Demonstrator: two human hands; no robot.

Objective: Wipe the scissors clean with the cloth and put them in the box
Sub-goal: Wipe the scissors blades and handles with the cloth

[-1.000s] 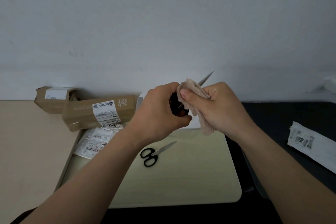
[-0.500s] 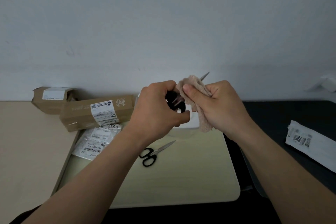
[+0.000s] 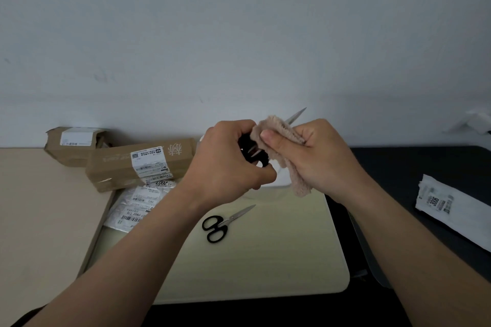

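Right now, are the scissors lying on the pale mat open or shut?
Shut: those scissors show both blades together as one narrow point, and the black loops sit side by side.

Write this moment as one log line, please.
step: wiping | left hand: grips held scissors handles | right hand: holds cloth round blades | spare scissors: on board

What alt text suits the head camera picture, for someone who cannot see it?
A person's left hand grips black-handled scissors while the right hand pinches a beige cloth around the blades. A second pair of scissors lies on the pale board.
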